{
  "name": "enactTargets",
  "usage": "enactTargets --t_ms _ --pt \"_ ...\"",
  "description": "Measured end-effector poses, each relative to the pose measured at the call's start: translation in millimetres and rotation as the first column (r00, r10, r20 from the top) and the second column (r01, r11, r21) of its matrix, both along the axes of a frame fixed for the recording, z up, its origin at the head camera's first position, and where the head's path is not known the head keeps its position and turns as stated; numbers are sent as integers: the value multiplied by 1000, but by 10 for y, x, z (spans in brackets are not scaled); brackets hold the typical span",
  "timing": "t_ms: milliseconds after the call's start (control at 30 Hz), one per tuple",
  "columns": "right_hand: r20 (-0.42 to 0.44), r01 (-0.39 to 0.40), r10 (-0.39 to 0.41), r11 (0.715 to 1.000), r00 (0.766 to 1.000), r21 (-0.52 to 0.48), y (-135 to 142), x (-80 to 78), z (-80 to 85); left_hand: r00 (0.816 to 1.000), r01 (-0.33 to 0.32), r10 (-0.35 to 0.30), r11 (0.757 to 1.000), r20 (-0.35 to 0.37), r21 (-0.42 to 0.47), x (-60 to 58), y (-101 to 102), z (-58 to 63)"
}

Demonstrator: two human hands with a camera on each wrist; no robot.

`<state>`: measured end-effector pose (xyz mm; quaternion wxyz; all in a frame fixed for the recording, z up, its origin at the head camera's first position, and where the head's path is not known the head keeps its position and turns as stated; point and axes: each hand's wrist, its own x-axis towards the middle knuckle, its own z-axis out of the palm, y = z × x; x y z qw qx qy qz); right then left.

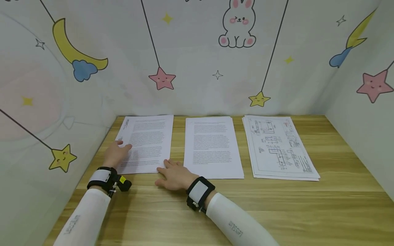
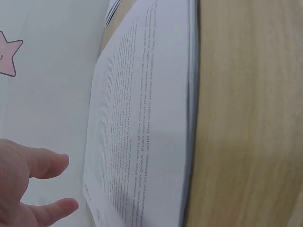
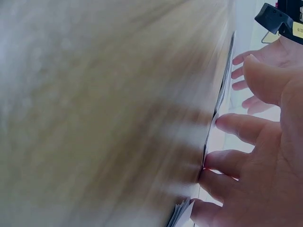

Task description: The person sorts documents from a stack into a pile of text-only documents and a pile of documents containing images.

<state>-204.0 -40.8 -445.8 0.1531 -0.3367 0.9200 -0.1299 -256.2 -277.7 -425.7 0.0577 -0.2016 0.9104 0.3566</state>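
Note:
A stack of printed text sheets (image 1: 147, 145) lies at the left of the table, and its layered edge shows in the left wrist view. My left hand (image 1: 116, 154) is at the stack's left side, with thumb and a finger apart in the left wrist view. My right hand (image 1: 175, 176) is spread low over the table at the stack's near right corner. In the right wrist view its fingers (image 3: 229, 163) reach the paper edge; exact contact is hard to tell. Neither hand pinches a sheet.
A second text stack (image 1: 213, 147) lies in the middle, close to the right hand. Farther right is a stack of technical drawings (image 1: 278, 147), its lower sheets slightly offset. A patterned curtain (image 1: 197, 89) borders the wooden table (image 1: 307, 212) at the back and sides.

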Motion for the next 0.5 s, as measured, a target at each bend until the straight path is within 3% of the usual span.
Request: enactTargets --t_ms 267,500 --pt "7 -3 3 1000 1000 5 5 -5 -29 995 -100 98 985 23 139 -53 -93 -77" --pt "7 -9 9 1000 1000 4 18 -11 -43 991 -127 117 972 62 196 -97 -93 -125"
